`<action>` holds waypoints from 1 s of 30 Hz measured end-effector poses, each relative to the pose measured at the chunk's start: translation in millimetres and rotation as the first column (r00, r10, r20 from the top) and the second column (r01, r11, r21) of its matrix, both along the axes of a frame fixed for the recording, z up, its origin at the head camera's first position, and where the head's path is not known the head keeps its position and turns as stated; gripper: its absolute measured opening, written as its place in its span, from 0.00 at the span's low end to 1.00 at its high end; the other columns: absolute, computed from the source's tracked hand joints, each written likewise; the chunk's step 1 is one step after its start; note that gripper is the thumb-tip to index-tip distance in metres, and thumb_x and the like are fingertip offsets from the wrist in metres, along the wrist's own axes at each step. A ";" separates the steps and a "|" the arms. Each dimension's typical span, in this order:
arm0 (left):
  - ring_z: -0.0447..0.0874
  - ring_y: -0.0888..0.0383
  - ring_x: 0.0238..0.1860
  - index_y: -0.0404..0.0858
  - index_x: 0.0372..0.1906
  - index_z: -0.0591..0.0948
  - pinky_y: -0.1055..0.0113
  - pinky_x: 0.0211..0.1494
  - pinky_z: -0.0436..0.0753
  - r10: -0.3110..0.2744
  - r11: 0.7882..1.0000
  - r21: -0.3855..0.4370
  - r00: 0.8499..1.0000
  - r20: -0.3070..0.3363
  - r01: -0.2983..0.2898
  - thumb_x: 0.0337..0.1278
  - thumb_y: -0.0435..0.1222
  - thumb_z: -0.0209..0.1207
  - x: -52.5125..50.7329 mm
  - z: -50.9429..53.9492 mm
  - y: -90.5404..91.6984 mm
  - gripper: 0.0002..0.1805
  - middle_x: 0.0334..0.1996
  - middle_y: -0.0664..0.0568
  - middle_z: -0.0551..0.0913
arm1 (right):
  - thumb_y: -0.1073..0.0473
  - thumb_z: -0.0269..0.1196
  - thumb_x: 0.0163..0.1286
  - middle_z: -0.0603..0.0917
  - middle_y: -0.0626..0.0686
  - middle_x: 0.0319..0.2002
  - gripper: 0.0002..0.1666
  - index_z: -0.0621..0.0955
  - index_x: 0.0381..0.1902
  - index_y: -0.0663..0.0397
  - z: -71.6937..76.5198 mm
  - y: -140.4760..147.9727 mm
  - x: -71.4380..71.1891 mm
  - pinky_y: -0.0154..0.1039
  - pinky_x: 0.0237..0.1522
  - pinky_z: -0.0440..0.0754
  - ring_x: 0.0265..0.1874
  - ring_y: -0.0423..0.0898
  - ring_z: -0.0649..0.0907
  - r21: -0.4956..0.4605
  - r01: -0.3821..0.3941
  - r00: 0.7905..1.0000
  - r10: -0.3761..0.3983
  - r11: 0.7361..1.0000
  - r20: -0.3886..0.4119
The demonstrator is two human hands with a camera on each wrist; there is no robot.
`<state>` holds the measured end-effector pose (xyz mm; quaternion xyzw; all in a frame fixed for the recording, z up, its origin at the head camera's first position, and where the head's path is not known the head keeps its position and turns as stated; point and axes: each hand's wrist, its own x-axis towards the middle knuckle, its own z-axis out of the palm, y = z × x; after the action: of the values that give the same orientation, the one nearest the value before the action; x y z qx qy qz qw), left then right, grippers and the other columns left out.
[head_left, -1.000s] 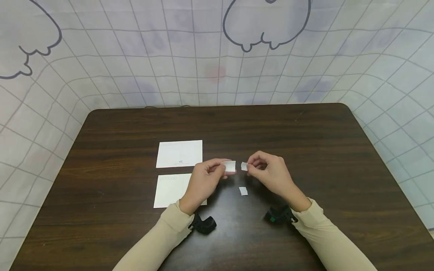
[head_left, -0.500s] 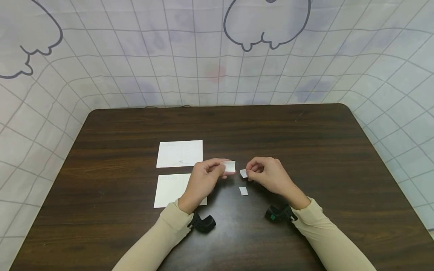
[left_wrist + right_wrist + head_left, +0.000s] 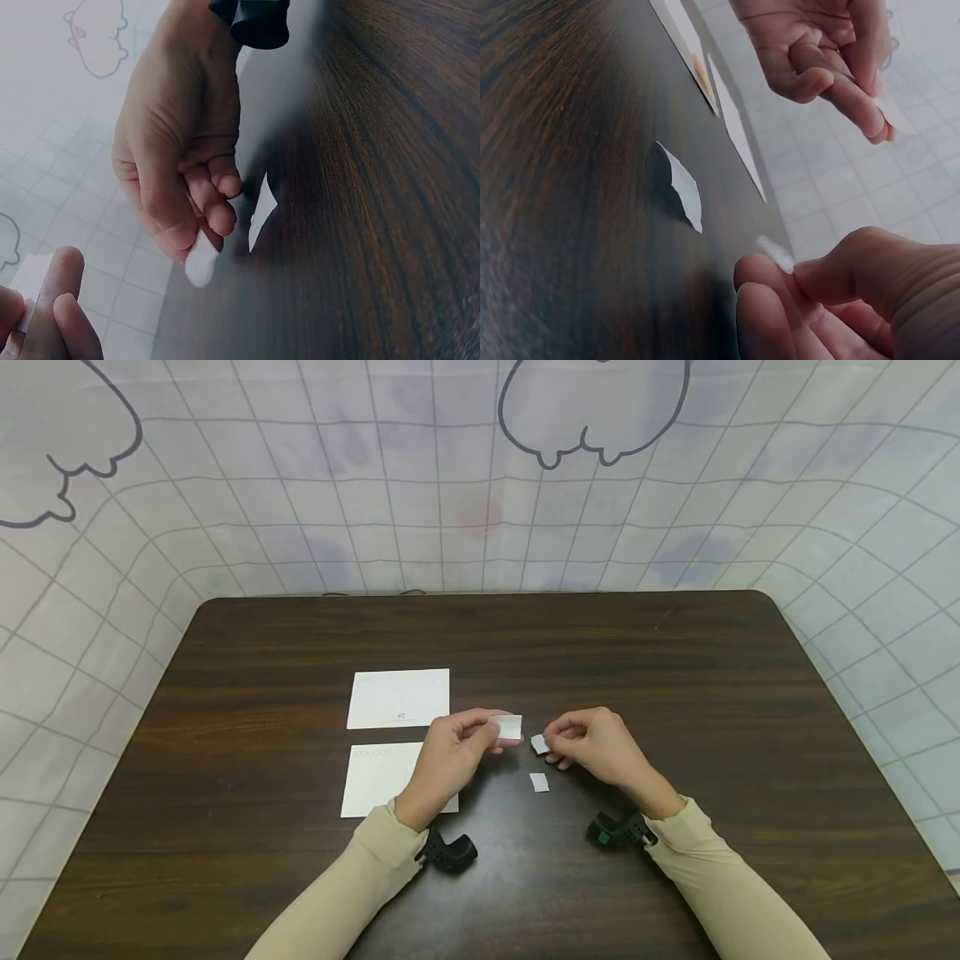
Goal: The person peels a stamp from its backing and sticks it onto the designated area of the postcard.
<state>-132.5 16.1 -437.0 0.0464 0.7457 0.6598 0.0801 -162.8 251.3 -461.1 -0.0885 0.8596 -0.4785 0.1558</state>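
Note:
My left hand (image 3: 448,760) pinches a white rectangular piece of paper (image 3: 510,727) between thumb and fingers, above the table. Facing it across a small gap, my right hand (image 3: 603,747) pinches a smaller white piece of paper (image 3: 538,744) by thumb and fingertips; in the right wrist view this small piece (image 3: 775,253) looks blurred. A third small scrap of paper (image 3: 539,782) lies on the table below the two hands, its edges lifted slightly in the right wrist view. The two held pieces do not touch.
Two white cards lie at the left, the upper card (image 3: 397,697) with a small printed mark and the lower card (image 3: 375,781) partly covered by my left hand and wrist. The dark wooden table (image 3: 675,668) ends at a white grid-patterned curtain (image 3: 465,460).
My right hand has come slightly lower toward me, and its small paper is now tilted. The left hand and its paper stay almost still. The scrap on the table has not moved.

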 end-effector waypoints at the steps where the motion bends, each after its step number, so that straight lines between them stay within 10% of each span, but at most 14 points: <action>1: 0.91 0.43 0.45 0.40 0.52 0.89 0.57 0.49 0.90 -0.002 1.000 0.001 1.000 0.001 0.002 0.72 0.32 0.55 -0.1 0.0 0.0 0.14 0.43 0.44 0.93 | 0.62 0.66 0.71 0.93 0.56 0.31 0.09 0.89 0.43 0.61 -0.1 0.2 -0.3 0.37 0.32 0.90 0.25 0.43 0.90 -0.014 -0.001 1.000 0.002 1.000 0.010; 12: 0.86 0.62 0.35 0.41 0.52 0.89 0.72 0.33 0.77 -0.006 0.999 -0.041 1.000 0.013 0.007 0.71 0.33 0.56 -0.7 -2.0 -1.4 0.15 0.46 0.45 0.91 | 0.61 0.59 0.72 0.93 0.55 0.31 0.14 0.91 0.43 0.58 6.4 0.4 0.2 0.38 0.32 0.91 0.27 0.43 0.91 0.013 0.041 0.999 -0.041 0.999 0.011; 30: 0.87 0.62 0.37 0.38 0.55 0.88 0.73 0.33 0.76 -0.026 0.999 -0.018 0.999 0.034 0.026 0.73 0.33 0.55 0.4 1.2 -1.4 0.15 0.51 0.44 0.90 | 0.56 0.62 0.68 0.90 0.44 0.30 0.12 0.93 0.35 0.42 10.7 4.1 0.8 0.33 0.31 0.78 0.27 0.37 0.83 0.237 0.038 0.986 0.002 0.971 -0.167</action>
<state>-132.1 14.7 -435.8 0.0443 0.7496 0.6526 0.1017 -161.9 255.4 -450.4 -0.1008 0.9217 -0.3638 0.0889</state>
